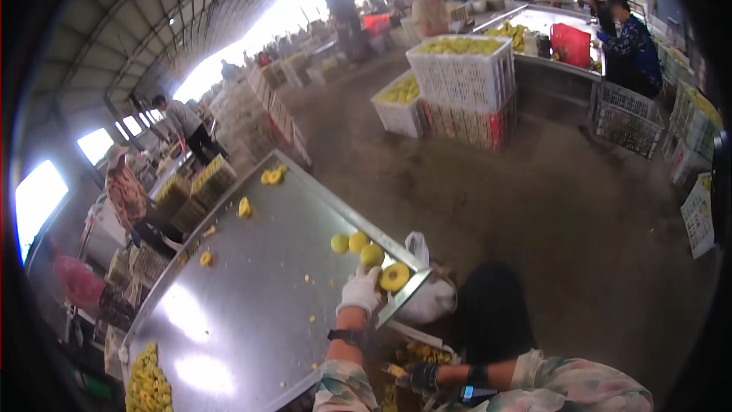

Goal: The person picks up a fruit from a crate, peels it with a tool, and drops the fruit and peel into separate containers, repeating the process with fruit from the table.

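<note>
My left hand (360, 292), in a white glove, reaches over the corner of the metal table. Its fingertips are closed against a yellow peach-like fruit (371, 255). Two more whole fruits (348, 243) lie just beyond it. Beside the hand, right at the corner, sits a cut fruit (394, 277) with a dark hollow in its middle. Lower down, past the table edge, my right hand (421, 376) wears a dark glove, its fingers curled around a small thing with a pale yellowish end that I cannot make out. Below it is a container of yellow pieces (423, 352).
The metal table (259, 282) carries scattered cut pieces and a heap of yellow fruit (149, 385) at lower left. A white plastic bag (427, 297) hangs at its corner. Stacked crates (465, 76) stand ahead; other people (133, 191) work at nearby tables.
</note>
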The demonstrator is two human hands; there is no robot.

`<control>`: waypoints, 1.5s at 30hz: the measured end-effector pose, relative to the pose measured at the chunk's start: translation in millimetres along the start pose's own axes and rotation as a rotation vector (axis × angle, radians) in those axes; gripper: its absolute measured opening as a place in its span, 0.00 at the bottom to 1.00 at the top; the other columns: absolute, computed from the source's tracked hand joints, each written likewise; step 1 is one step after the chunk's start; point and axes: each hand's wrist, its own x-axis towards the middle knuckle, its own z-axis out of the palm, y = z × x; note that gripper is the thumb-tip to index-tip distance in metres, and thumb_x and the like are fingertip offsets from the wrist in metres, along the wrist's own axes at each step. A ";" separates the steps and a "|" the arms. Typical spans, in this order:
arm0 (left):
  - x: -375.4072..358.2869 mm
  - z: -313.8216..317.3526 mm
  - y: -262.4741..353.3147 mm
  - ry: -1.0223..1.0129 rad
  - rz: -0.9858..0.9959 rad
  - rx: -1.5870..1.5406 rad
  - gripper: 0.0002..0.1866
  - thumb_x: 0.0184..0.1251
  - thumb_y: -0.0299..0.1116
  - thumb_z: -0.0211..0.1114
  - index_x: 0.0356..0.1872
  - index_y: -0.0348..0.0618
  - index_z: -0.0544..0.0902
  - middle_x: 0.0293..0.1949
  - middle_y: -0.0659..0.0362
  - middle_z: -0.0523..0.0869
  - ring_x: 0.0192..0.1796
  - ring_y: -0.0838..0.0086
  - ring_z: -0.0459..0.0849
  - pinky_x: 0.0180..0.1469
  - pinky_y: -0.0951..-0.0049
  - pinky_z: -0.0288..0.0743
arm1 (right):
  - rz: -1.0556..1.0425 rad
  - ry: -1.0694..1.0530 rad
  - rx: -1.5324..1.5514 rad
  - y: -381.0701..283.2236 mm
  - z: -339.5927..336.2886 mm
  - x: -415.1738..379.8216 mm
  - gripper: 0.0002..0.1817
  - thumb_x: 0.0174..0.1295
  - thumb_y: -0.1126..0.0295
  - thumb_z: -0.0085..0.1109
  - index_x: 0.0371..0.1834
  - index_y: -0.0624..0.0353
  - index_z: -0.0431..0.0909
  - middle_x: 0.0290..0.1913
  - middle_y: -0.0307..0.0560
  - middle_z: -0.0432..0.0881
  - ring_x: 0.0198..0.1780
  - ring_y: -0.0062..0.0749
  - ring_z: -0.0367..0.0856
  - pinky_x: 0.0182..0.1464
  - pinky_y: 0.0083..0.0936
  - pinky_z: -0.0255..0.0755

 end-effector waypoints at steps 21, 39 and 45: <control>-174.0 -15.5 5.4 0.679 -0.471 -1.980 0.26 0.67 0.57 0.41 0.45 0.44 0.72 0.36 0.53 0.80 0.28 0.72 0.78 0.24 0.79 0.72 | -0.183 0.025 0.235 -109.7 28.0 -81.2 0.09 0.61 0.61 0.52 0.39 0.53 0.71 0.16 0.34 0.68 0.14 0.19 0.65 0.13 0.20 0.58; -196.8 8.7 32.0 0.978 -0.386 -1.488 0.28 0.69 0.53 0.43 0.38 0.35 0.78 0.29 0.58 0.80 0.30 0.79 0.77 0.34 0.82 0.71 | -0.424 0.083 0.068 -83.9 49.5 -60.9 0.14 0.61 0.63 0.52 0.44 0.61 0.72 0.34 0.44 0.77 0.35 0.26 0.74 0.37 0.23 0.69; -203.5 3.4 31.8 0.724 -0.526 -1.279 0.27 0.68 0.52 0.46 0.36 0.34 0.78 0.27 0.58 0.80 0.30 0.75 0.78 0.33 0.78 0.74 | -0.253 -0.078 0.088 -101.0 41.0 -81.3 0.13 0.61 0.65 0.52 0.44 0.61 0.72 0.34 0.40 0.77 0.35 0.22 0.72 0.36 0.21 0.69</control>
